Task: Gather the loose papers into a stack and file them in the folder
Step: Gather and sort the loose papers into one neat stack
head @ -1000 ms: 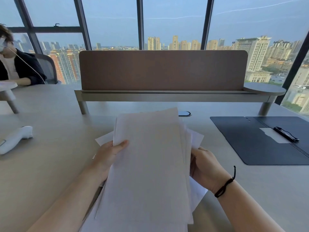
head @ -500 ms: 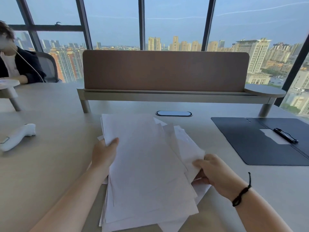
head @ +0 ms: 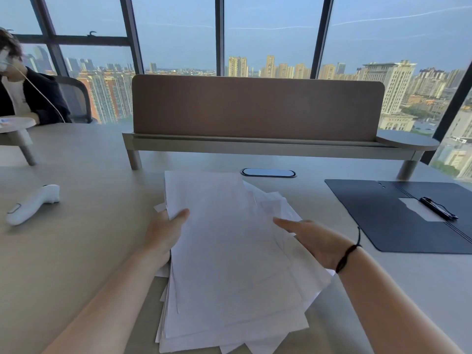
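A fanned pile of white papers (head: 229,264) lies flat on the desk in front of me, its sheets skewed and poking out at the right and bottom. My left hand (head: 166,233) grips the pile's left edge, thumb on top. My right hand (head: 314,238) rests flat on the right side of the pile, fingers stretched out and pointing left. A dark folder (head: 388,221) lies open on the desk to the right, apart from the papers, with a black clip (head: 438,208) and a white slip inside.
A brown divider panel on a raised shelf (head: 255,146) crosses the desk behind the papers. A cable port (head: 268,172) sits just beyond the pile. A white handheld device (head: 32,204) lies at left. A person (head: 23,95) sits at the far left.
The papers, held up tilted a second ago, came down flat on the desk and fanned out. My right hand left the pile's right edge and now lies open on top.
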Motion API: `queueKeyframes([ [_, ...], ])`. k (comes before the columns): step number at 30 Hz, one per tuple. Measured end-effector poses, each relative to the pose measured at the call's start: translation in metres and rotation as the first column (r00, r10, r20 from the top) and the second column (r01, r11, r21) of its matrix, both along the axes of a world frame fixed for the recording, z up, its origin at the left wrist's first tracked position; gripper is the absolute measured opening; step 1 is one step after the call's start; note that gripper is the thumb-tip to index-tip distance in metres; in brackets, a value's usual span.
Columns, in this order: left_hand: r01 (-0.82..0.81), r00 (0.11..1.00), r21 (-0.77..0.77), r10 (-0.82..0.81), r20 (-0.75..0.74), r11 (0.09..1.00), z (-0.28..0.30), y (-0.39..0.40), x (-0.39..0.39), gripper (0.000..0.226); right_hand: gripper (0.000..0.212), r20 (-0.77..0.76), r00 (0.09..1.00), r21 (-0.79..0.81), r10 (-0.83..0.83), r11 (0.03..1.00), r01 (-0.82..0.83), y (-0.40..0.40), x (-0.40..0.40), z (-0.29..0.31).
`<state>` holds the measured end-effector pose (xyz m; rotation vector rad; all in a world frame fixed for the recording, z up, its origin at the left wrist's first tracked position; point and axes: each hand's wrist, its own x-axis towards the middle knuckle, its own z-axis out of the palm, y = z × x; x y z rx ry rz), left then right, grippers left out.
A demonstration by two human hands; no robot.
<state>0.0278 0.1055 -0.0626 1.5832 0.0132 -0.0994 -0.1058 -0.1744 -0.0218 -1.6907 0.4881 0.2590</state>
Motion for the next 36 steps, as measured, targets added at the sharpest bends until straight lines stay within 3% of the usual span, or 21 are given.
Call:
queueKeyframes([
  [3,0.096,0.995,-0.019,-0.096,0.008,0.995,0.003,-0.005,-0.008,0.022,0.049,0.058,0.998,-0.119,0.021,0.993,-0.014,0.018,0.017,-0.005],
  [5,0.211,0.978,-0.019,-0.211,-0.007,0.977,0.008,-0.009,-0.017,0.023,0.032,0.089,0.995,-0.056,0.038,0.998,-0.033,0.020,0.021,-0.008],
  [8,0.330,0.943,-0.045,-0.331,-0.021,0.943,0.014,-0.012,-0.026,0.025,0.036,0.147,0.988,-0.002,0.041,0.999,-0.041,0.015,0.017,-0.011],
  [14,0.100,0.963,0.040,-0.107,0.247,0.994,0.035,0.002,-0.026,0.022,0.018,0.375,0.920,0.177,-0.115,0.983,0.051,0.002,-0.013,0.006],
  [17,0.026,0.969,0.023,-0.031,0.246,0.999,0.045,0.012,-0.026,0.022,0.015,0.432,0.881,0.264,-0.193,0.961,0.081,-0.005,-0.027,0.025],
  [20,0.115,0.968,0.002,-0.113,0.224,0.993,0.051,0.017,-0.027,0.049,0.015,0.501,0.833,0.264,-0.236,0.958,0.112,-0.003,-0.036,0.043],
  [24,0.102,0.958,0.022,-0.104,0.268,0.995,0.060,0.021,-0.039,0.026,0.023,0.534,0.790,0.276,-0.300,0.946,0.172,-0.001,-0.043,0.051],
  [27,0.000,0.946,0.051,-0.017,0.323,0.999,0.069,0.023,-0.047,0.028,0.024,0.521,0.806,0.260,-0.281,0.952,0.164,-0.001,-0.049,0.044],
  [32,-0.116,0.917,-0.119,0.152,0.370,0.986,0.104,0.022,-0.053,0.033,0.020,0.465,0.862,0.211,-0.204,0.970,0.116,0.000,-0.054,0.017],
  [34,-0.131,0.909,-0.223,0.207,0.362,0.966,0.119,0.017,-0.056,0.015,0.018,0.441,0.868,0.236,-0.228,0.963,0.132,0.000,-0.053,0.007],
  [36,-0.103,0.950,-0.367,0.201,0.241,0.925,0.123,0.008,-0.059,0.004,0.019,0.408,0.873,0.273,-0.266,0.948,0.161,0.001,-0.051,-0.002],
])
